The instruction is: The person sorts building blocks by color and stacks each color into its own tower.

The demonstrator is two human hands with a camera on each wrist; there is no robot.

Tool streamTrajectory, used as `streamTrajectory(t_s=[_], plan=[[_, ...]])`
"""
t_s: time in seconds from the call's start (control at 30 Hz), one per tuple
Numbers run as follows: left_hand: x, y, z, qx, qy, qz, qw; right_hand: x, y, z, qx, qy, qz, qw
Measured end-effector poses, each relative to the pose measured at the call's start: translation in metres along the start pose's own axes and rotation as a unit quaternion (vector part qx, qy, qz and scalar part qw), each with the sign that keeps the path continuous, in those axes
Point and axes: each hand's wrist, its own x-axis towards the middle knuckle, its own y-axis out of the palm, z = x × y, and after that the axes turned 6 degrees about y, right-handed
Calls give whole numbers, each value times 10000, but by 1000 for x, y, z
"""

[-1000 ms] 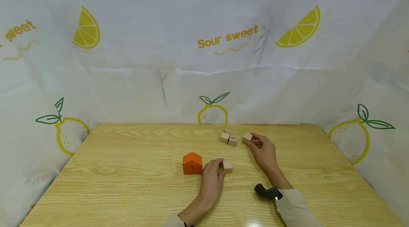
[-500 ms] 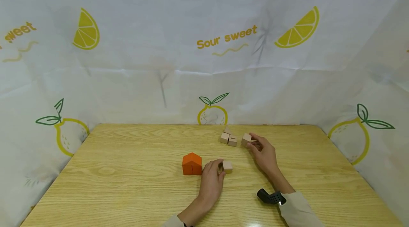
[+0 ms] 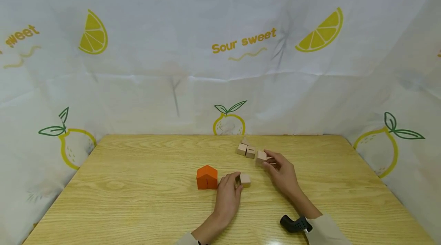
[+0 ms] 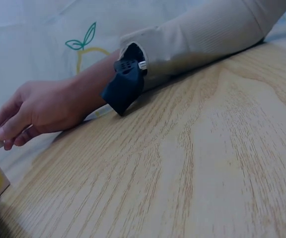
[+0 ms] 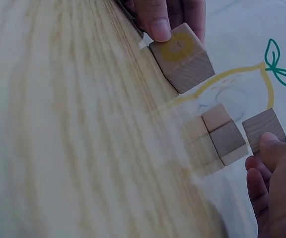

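Observation:
My left hand (image 3: 227, 195) grips a pale wooden block (image 3: 245, 180) on the table, thumb on its near side. In the right wrist view this wooden block (image 5: 180, 57) shows a yellow mark on one face. My right hand (image 3: 284, 174) pinches a plain wooden cube (image 3: 261, 157) between thumb and fingers; in the right wrist view that cube (image 5: 263, 128) appears lifted off the table. Just left of it sit two small wooden blocks, one (image 3: 242, 149) beside the other (image 3: 250, 152), which has a dark slot. Behind them lies a triangular wooden block (image 3: 245, 140).
An orange house-shaped block pair (image 3: 207, 178) stands just left of my left hand. The wood-grain table (image 3: 131, 199) ends at a white lemon-printed curtain (image 3: 155, 99) on the back and sides. A black wrist device (image 3: 295, 224) sits at my right sleeve.
My right hand has moved left and nearer to me, bringing its cube closer to the two small blocks. The left hand and its block have stayed in place.

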Motion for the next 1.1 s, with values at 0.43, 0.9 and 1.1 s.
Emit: streamTrajectory(t_s=[0.43, 0.9, 1.1], plan=[[1, 1, 1, 17, -23, -41, 10000, -14, 0, -4, -155, -303, 481, 9983], [1, 0, 1, 30, -8, -19, 10000, -23, -2, -1, -83, -665, 1326, 9889], [0, 1, 1, 34, 9, 2, 10000, -26, -2, -2, -233, -657, 1466, 9867]])
